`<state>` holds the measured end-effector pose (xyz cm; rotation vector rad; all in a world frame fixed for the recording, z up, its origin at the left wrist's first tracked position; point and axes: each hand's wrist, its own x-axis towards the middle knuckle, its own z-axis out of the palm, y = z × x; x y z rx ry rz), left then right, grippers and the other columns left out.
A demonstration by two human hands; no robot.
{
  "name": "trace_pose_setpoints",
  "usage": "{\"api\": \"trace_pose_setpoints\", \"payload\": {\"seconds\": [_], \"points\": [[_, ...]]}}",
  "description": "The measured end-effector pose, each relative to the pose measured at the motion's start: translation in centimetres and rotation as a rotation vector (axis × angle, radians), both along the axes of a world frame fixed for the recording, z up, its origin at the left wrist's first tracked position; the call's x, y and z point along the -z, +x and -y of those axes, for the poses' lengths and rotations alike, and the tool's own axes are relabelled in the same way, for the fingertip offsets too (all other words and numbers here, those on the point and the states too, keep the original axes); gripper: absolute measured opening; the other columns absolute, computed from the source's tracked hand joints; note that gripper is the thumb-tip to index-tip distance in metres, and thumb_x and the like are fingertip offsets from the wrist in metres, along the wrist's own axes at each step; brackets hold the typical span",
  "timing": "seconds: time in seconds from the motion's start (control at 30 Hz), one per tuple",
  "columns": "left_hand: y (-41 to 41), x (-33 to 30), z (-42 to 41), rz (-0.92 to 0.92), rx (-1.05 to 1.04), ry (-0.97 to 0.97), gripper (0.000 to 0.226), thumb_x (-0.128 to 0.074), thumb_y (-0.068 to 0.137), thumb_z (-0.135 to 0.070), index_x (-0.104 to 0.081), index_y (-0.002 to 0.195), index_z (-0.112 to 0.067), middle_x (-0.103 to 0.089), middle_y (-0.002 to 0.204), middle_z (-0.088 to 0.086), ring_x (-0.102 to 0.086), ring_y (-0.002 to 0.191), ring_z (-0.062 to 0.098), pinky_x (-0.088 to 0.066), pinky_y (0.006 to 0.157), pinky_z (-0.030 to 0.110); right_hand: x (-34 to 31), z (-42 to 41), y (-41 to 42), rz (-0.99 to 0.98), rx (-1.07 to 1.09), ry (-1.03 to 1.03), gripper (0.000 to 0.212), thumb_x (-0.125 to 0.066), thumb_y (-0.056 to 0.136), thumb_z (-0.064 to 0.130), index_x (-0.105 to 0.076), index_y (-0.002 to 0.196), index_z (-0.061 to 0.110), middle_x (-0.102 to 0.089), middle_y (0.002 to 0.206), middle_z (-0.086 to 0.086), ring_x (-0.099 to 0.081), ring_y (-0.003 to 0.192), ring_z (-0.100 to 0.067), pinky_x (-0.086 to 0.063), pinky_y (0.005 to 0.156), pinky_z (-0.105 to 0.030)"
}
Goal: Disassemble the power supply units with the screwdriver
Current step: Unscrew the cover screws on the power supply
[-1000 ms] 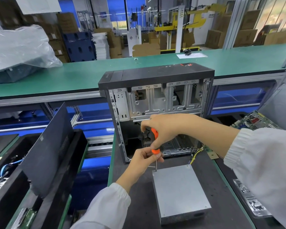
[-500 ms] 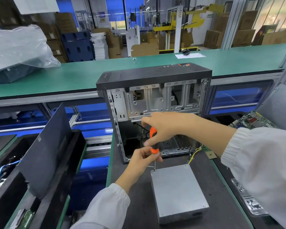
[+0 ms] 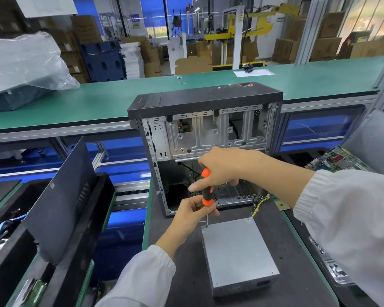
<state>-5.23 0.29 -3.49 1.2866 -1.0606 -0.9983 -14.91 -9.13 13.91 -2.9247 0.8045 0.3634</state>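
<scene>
A grey metal power supply unit (image 3: 237, 251) lies flat on the dark mat in front of me. An orange and black screwdriver (image 3: 206, 189) stands upright with its tip on the unit's far left corner. My right hand (image 3: 222, 167) grips the upper handle from the right. My left hand (image 3: 193, 212) pinches the lower orange end of the handle, just above the shaft. Yellow and black wires (image 3: 258, 201) trail from the unit's far edge towards the case.
An open black computer case (image 3: 205, 103) stands upright just behind the unit. A black side panel (image 3: 60, 196) leans in a bin at the left. A green circuit board (image 3: 337, 160) lies at the right. A green conveyor bench (image 3: 98, 103) runs behind.
The screwdriver stays upright on the same corner. My right hand has shifted a little on the handle, its fingers now lower on the grip.
</scene>
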Motion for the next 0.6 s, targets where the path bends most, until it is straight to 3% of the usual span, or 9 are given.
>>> {"api": "trace_pose_setpoints", "payload": {"seconds": [0.07, 0.1, 0.17, 0.23, 0.3, 0.37, 0.43, 0.53, 0.6], "points": [[0.1, -0.1, 0.0, -0.002, 0.006, 0.002, 0.010, -0.065, 0.092, -0.015, -0.073, 0.094, -0.010, -0.076, 0.086, 0.010, -0.071, 0.088, 0.021, -0.052, 0.081, 0.020, 0.5, -0.1, 0.1, -0.013, -0.007, -0.008, 0.060, -0.049, 0.086, 0.066, -0.058, 0.088, 0.006, -0.060, 0.050, -0.002, -0.058, 0.034, -0.012, -0.046, 0.045, -0.022], [0.1, -0.1, 0.0, -0.003, 0.009, 0.001, 0.010, -0.065, 0.092, -0.014, -0.072, 0.095, -0.008, -0.076, 0.086, 0.010, -0.071, 0.088, 0.021, -0.052, 0.082, 0.020, 0.5, -0.1, 0.2, -0.031, -0.038, -0.002, 0.047, -0.051, 0.091, 0.054, -0.058, 0.092, 0.007, -0.062, 0.057, -0.004, -0.058, 0.037, -0.013, -0.048, 0.047, -0.024], [0.0, -0.1, 0.1, 0.001, 0.007, 0.000, 0.012, -0.065, 0.092, -0.014, -0.072, 0.097, -0.006, -0.075, 0.086, 0.011, -0.071, 0.088, 0.021, -0.052, 0.082, 0.022, -0.2, -0.2, 0.1, -0.102, -0.110, 0.068, 0.024, -0.059, 0.090, 0.027, -0.054, 0.111, 0.017, -0.057, 0.094, -0.006, -0.063, 0.064, -0.017, -0.053, 0.059, -0.030], [0.1, -0.2, 0.1, -0.004, 0.001, 0.003, 0.011, -0.065, 0.092, -0.014, -0.072, 0.097, -0.006, -0.075, 0.086, 0.011, -0.071, 0.088, 0.020, -0.052, 0.083, 0.022, -0.9, -0.2, 0.1, -0.155, -0.159, 0.159, 0.047, -0.067, 0.084, 0.025, -0.045, 0.125, 0.030, -0.042, 0.111, -0.002, -0.057, 0.088, -0.022, -0.053, 0.074, -0.035], [0.1, -0.2, 0.1, -0.022, -0.003, 0.001, 0.010, -0.066, 0.091, -0.013, -0.072, 0.096, -0.008, -0.076, 0.086, 0.011, -0.071, 0.087, 0.019, -0.052, 0.082, 0.022, -1.2, -0.6, 0.0, -0.109, -0.137, 0.153, 0.061, -0.068, 0.082, 0.046, -0.039, 0.134, 0.030, -0.041, 0.109, 0.001, -0.056, 0.093, -0.020, -0.053, 0.077, -0.036], [0.1, -0.2, 0.1, -0.016, 0.001, 0.002, 0.008, -0.065, 0.091, -0.013, -0.073, 0.094, -0.009, -0.076, 0.086, 0.010, -0.071, 0.088, 0.020, -0.052, 0.084, 0.022, -1.0, -1.0, 0.1, -0.063, -0.077, 0.034, 0.069, -0.056, 0.081, 0.066, -0.044, 0.131, 0.020, -0.049, 0.099, 0.002, -0.055, 0.086, -0.018, -0.047, 0.066, -0.030], [0.0, -0.2, 0.2, -0.003, 0.008, 0.007, 0.010, -0.065, 0.092, -0.015, -0.072, 0.093, -0.008, -0.075, 0.086, 0.010, -0.071, 0.089, 0.021, -0.052, 0.085, 0.023, -0.6, -1.4, 0.3, -0.052, -0.022, -0.121, 0.070, -0.043, 0.083, 0.073, -0.058, 0.107, 0.009, -0.057, 0.083, -0.001, -0.055, 0.069, -0.017, -0.039, 0.053, -0.026], [0.0, -0.3, 0.2, 0.001, 0.019, 0.001, 0.014, -0.065, 0.092, -0.015, -0.071, 0.094, -0.003, -0.075, 0.086, 0.011, -0.070, 0.089, 0.020, -0.051, 0.085, 0.021, -0.1, -1.4, 0.4, -0.035, -0.003, -0.156, 0.053, -0.041, 0.094, 0.057, -0.050, 0.074, 0.009, -0.051, 0.065, -0.003, -0.049, 0.044, -0.013, -0.040, 0.045, -0.024], [0.1, -0.3, 0.1, -0.009, 0.013, -0.008, 0.015, -0.065, 0.092, -0.013, -0.070, 0.096, 0.000, -0.075, 0.087, 0.014, -0.071, 0.087, 0.021, -0.052, 0.083, 0.021, -0.4, -1.0, 0.4, -0.074, -0.032, -0.031, 0.023, -0.052, 0.097, 0.032, -0.053, 0.091, 0.010, -0.054, 0.081, -0.006, -0.057, 0.054, -0.017, -0.044, 0.048, -0.025]]}}
